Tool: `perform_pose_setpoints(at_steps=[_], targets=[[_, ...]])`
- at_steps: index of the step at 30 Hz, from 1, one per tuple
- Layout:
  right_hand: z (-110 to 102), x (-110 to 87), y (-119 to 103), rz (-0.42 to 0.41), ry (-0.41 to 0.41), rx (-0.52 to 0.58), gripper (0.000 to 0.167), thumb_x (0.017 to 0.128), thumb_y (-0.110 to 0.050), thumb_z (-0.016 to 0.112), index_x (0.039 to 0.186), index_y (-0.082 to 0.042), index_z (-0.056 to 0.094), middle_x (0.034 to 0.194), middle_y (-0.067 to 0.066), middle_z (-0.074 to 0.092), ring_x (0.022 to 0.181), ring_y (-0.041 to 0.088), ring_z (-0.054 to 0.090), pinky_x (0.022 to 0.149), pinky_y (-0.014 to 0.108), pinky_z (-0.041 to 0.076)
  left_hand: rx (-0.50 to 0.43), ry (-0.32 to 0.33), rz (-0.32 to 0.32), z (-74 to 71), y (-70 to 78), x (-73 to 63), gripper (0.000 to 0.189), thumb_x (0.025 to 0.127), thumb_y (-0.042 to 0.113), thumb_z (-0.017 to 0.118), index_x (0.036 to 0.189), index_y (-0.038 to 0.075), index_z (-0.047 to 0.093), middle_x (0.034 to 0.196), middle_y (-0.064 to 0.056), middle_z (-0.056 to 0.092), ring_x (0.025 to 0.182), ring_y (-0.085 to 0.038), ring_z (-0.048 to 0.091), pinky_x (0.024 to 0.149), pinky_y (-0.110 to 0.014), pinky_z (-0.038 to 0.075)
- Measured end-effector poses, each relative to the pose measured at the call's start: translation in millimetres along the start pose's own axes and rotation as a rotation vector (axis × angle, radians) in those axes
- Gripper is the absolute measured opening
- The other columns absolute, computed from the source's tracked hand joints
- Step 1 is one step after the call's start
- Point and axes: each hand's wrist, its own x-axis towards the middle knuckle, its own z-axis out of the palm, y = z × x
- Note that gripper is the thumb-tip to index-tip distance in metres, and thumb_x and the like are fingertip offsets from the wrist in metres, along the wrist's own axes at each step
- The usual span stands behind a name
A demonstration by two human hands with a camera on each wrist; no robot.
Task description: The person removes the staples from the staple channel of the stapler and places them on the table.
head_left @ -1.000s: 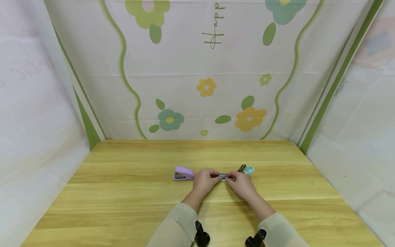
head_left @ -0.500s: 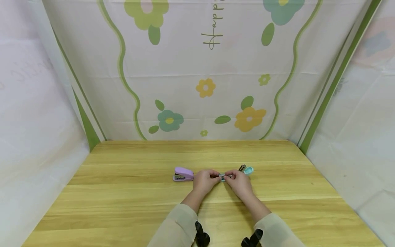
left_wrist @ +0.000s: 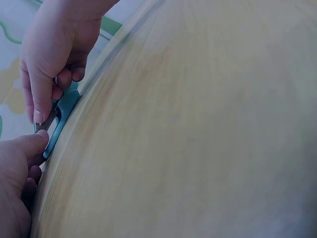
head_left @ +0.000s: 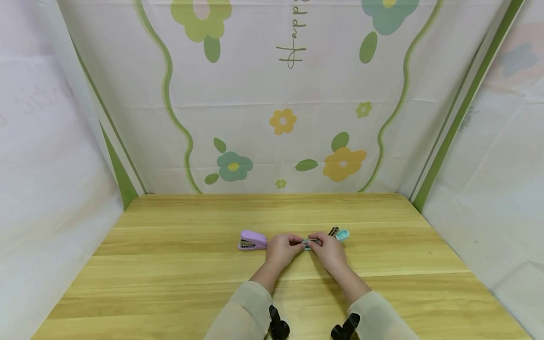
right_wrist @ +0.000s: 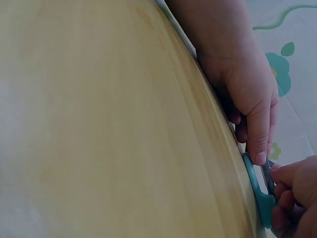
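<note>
A teal stapler [head_left: 342,234] lies on the table, its top cover and dark metal arm swung up and back at the right. My left hand [head_left: 282,249] grips the front end of its base, thumb and forefinger at the metal channel. My right hand [head_left: 329,251] pinches a small silver strip [head_left: 305,241], which looks like a strip of staples, over the channel near the left fingertips. In the left wrist view, the stapler's teal base [left_wrist: 60,121] shows beneath both hands. Fingers hide much of the strip and the channel.
A lilac stapler [head_left: 253,239] stands just left of my left hand. The wooden table [head_left: 191,274] reaches back to a white cloth wall [head_left: 246,89] printed with flowers; white cloth also hangs at both sides. Black wrist cameras [head_left: 278,323] sit at the sleeve cuffs.
My right hand has moved slightly left, toward the left fingertips, and the silver strip has tilted. The left hand and both staplers stay in place.
</note>
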Motion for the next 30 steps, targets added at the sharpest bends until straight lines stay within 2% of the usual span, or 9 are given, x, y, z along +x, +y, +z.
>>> perform_pose_setpoints(at_steps=[3,9,16,24,30], targets=[[-3,-0.2,0,0.020,-0.009,0.014,0.024,0.093,-0.021,0.067,0.114,-0.010,0.072,0.088,0.004,0.071,0.070,0.011,0.057,0.057,0.024,0.044,-0.005,-0.008,-0.009,0.1,0.9,-0.7,0.014,0.084,0.034,0.077,0.093,0.023,0.079,0.091,0.009,0.076,0.085,-0.008,0.069,0.074,-0.027,0.055],[-13,-1.9,4,0.035,-0.018,0.097,0.025,0.093,-0.023,0.068,0.114,-0.010,0.072,0.074,0.002,0.056,0.063,0.012,0.045,0.052,0.021,0.036,0.005,-0.008,-0.008,0.7,2.1,-1.3,0.015,0.084,0.034,0.077,0.094,0.023,0.079,0.092,0.009,0.076,0.086,-0.009,0.070,0.074,-0.028,0.055],[-30,-9.1,19,0.021,-0.094,0.201,0.027,0.089,-0.026,0.073,0.111,-0.010,0.072,0.076,0.001,0.052,0.068,0.013,0.045,0.056,0.022,0.037,-0.010,-0.002,-0.008,0.8,1.4,-0.3,0.016,0.083,0.034,0.078,0.094,0.022,0.079,0.091,0.009,0.076,0.083,-0.008,0.068,0.075,-0.028,0.054],[-48,-19.2,41,0.012,-0.126,0.188,0.027,0.086,-0.022,0.076,0.108,-0.007,0.074,0.069,-0.001,0.047,0.062,0.011,0.043,0.054,0.023,0.037,-0.005,0.012,-0.004,1.2,-1.1,0.7,0.015,0.084,0.034,0.077,0.094,0.023,0.078,0.091,0.010,0.076,0.085,-0.008,0.069,0.077,-0.029,0.054],[-57,-27.0,59,0.015,-0.149,0.166,0.028,0.086,-0.024,0.076,0.108,-0.007,0.073,0.068,-0.001,0.047,0.061,0.010,0.042,0.053,0.023,0.037,-0.017,0.013,-0.010,0.8,-1.1,-0.3,0.015,0.084,0.034,0.077,0.094,0.024,0.078,0.091,0.010,0.075,0.085,-0.008,0.068,0.078,-0.029,0.054]])
